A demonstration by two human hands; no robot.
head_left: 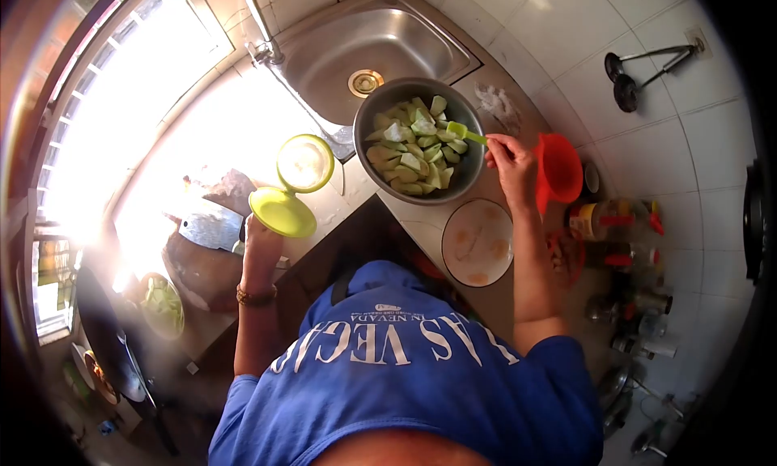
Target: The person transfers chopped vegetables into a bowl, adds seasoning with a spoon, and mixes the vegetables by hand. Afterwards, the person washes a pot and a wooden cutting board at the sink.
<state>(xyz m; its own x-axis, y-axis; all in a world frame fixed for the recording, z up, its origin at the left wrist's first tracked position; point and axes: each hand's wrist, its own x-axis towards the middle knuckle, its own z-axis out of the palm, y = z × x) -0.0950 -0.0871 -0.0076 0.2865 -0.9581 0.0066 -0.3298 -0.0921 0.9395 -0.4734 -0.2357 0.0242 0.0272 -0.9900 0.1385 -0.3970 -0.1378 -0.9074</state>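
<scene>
My right hand pinches the handle of a small green spoon, its scoop over a grey metal bowl. Pieces of pale green cut vegetable fill much of the bowl, with a little white stuff on some of them. At the left, my left hand is closed at the green lid of a flip-top container. The lid hangs open, and white contents show inside the green rim. Most of my left fingers are hidden behind the lid.
A steel sink with a faucet lies beyond the bowl. A cleaver rests on a cutting board at left. To the right are a white plate, a red plastic container and several bottles.
</scene>
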